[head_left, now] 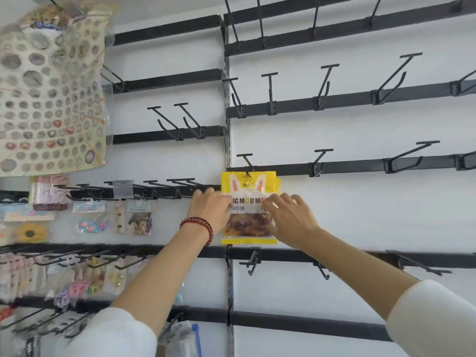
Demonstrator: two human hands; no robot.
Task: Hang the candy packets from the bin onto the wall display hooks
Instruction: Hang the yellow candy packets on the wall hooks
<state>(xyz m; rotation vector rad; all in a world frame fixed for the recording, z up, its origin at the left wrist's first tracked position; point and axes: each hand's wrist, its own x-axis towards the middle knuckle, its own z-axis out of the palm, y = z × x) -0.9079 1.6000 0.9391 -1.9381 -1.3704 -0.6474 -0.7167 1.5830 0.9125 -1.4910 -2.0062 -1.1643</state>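
Both hands are up on the yellow candy packet (248,207), hanging on a black hook (246,164) mid-wall. Left hand (211,207) lies on its left edge, right hand (289,219) on its right, fingers spread flat, not gripping.
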